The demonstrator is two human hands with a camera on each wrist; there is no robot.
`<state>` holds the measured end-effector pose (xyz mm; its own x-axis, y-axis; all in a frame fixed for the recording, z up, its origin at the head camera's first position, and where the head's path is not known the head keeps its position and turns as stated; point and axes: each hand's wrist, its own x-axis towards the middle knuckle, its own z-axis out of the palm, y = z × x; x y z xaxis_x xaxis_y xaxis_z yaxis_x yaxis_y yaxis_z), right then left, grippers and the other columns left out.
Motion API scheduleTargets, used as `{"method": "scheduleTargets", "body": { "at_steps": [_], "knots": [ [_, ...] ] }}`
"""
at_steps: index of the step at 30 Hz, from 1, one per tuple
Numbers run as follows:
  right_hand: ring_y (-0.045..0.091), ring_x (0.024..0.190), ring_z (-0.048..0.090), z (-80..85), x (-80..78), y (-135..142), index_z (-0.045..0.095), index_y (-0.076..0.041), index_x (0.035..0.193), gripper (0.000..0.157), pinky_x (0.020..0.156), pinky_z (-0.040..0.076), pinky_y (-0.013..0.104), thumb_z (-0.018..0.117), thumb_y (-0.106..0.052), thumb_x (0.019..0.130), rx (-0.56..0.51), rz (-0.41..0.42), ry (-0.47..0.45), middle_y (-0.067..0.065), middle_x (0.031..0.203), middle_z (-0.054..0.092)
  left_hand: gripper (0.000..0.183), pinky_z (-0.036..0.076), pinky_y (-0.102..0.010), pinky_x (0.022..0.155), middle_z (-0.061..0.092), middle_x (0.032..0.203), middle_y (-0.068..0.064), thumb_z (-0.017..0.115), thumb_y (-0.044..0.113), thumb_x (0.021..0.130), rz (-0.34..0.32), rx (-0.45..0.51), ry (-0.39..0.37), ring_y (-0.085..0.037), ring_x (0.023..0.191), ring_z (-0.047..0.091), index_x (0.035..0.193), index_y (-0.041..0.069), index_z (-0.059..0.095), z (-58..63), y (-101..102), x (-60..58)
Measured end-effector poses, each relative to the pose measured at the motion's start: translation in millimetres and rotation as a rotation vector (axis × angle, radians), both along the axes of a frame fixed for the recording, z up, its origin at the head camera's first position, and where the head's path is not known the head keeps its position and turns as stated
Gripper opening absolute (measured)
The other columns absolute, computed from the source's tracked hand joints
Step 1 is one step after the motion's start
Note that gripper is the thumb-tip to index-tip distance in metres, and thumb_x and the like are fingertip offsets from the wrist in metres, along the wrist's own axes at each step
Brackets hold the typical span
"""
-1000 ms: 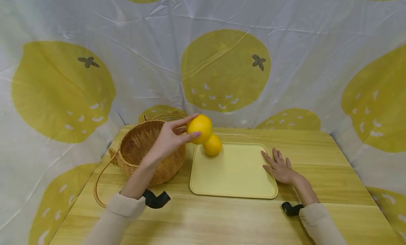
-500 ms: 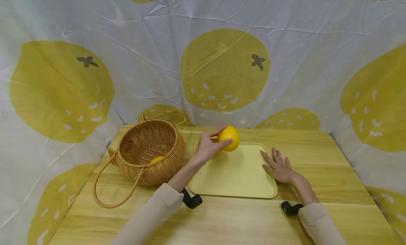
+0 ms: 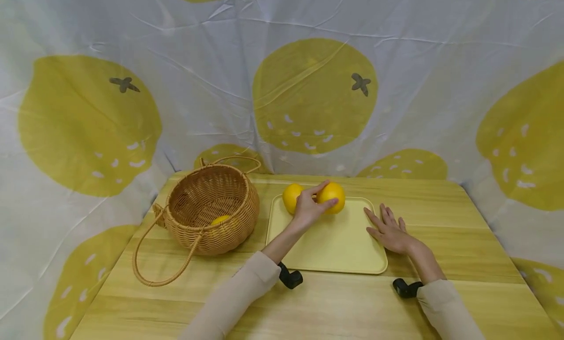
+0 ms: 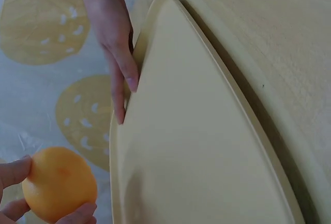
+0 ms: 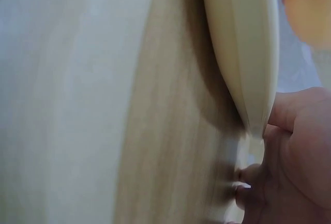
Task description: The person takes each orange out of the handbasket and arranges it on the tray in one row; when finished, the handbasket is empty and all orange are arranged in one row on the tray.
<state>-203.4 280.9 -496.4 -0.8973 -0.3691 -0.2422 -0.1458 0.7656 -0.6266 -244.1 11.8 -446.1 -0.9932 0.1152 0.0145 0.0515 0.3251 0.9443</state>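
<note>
In the head view my left hand [image 3: 307, 209] grips an orange [image 3: 333, 197] between thumb and fingers, at the back of the pale yellow tray [image 3: 335, 252]. The left wrist view shows fingertips around that orange [image 4: 59, 185]; I cannot tell whether it touches the tray. A second orange [image 3: 291, 197] sits by the tray's back left corner, partly hidden behind the left hand. At the tray's right edge rests my right hand [image 3: 389, 234], fingers spread and fairly straight. In the right wrist view, that hand [image 5: 302, 151] touches the tray's rim [image 5: 269, 43].
A wicker basket [image 3: 238, 232] stands left of the tray, one handle [image 3: 152, 283] lowered onto the wooden table [image 3: 352, 306]. Inside it lies a yellow-orange fruit [image 3: 219, 219], partly hidden by the wall. A lemon-print cloth [image 3: 211, 85] hangs behind and at both sides.
My left hand has carried the orange rightward from near the basket and lowered it over the back of the tray. The right hand has stayed at the tray's edge.
</note>
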Motion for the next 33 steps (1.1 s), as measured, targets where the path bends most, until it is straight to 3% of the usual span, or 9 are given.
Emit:
{"method": "scheduleTargets", "body": {
  "at_steps": [6, 11, 15, 21, 29, 33],
  "knots": [
    [0.055, 0.152, -0.023, -1.5, -0.2, -1, 0.011, -0.006, 0.166, 0.066, 0.112, -0.022, 0.077, 0.039, -0.035, 0.113, 0.000, 0.004, -0.005, 0.035, 0.165, -0.023, 0.057, 0.048, -0.029, 0.084, 0.066, 0.140, -0.009, 0.084, 0.026, 0.089, 0.063, -0.056, 0.010, -0.025, 0.107, 0.053, 0.142, 0.019, 0.066, -2.7, -7, -7.0],
    [0.055, 0.153, -0.024, -2.3, -0.4, 1, 0.011, -0.006, 0.166, 0.066, 0.112, -0.022, 0.077, 0.039, -0.034, 0.113, -0.003, -0.002, 0.003, 0.035, 0.165, -0.023, 0.057, 0.047, -0.043, 0.098, 0.065, 0.143, -0.012, 0.084, 0.024, 0.089, 0.060, -0.065, 0.032, -0.035, 0.118, 0.053, 0.142, 0.017, 0.065, 1.1, -10, -7.5],
    [0.054, 0.153, -0.023, -3.2, -0.4, 2, 0.011, -0.006, 0.166, 0.066, 0.112, -0.022, 0.077, 0.039, -0.035, 0.113, 0.003, -0.002, 0.000, 0.035, 0.165, -0.023, 0.057, 0.043, -0.052, 0.108, 0.065, 0.144, -0.011, 0.084, 0.024, 0.088, 0.050, -0.106, 0.039, -0.041, 0.128, 0.054, 0.141, 0.016, 0.066, -4.7, -10, -2.7],
    [0.055, 0.153, -0.023, -3.1, -0.3, 1, 0.012, -0.007, 0.166, 0.066, 0.112, -0.022, 0.077, 0.039, -0.035, 0.113, 0.000, -0.003, 0.003, 0.035, 0.165, -0.022, 0.057, 0.043, -0.050, 0.114, 0.065, 0.143, -0.010, 0.084, 0.019, 0.088, 0.054, -0.141, 0.074, -0.036, 0.134, 0.057, 0.141, 0.012, 0.065, -20.3, -13, 3.1],
    [0.054, 0.153, -0.024, -4.1, 0.1, 3, 0.011, -0.007, 0.167, 0.066, 0.112, -0.023, 0.076, 0.039, -0.035, 0.113, -0.006, 0.001, 0.008, 0.034, 0.165, -0.023, 0.057, 0.041, -0.051, 0.117, 0.065, 0.143, -0.008, 0.084, 0.020, 0.088, 0.114, -0.157, 0.074, -0.039, 0.134, 0.055, 0.141, 0.012, 0.066, -20.9, -16, -0.3],
    [0.055, 0.153, -0.024, -3.8, 0.2, 2, 0.012, -0.007, 0.167, 0.066, 0.112, -0.023, 0.076, 0.039, -0.034, 0.113, -0.012, -0.002, 0.012, 0.035, 0.165, -0.023, 0.056, 0.042, -0.047, 0.118, 0.066, 0.142, -0.009, 0.084, 0.019, 0.088, 0.130, -0.181, 0.121, -0.035, 0.136, 0.058, 0.140, 0.011, 0.066, -24.1, -15, -2.5]
  ]
}}
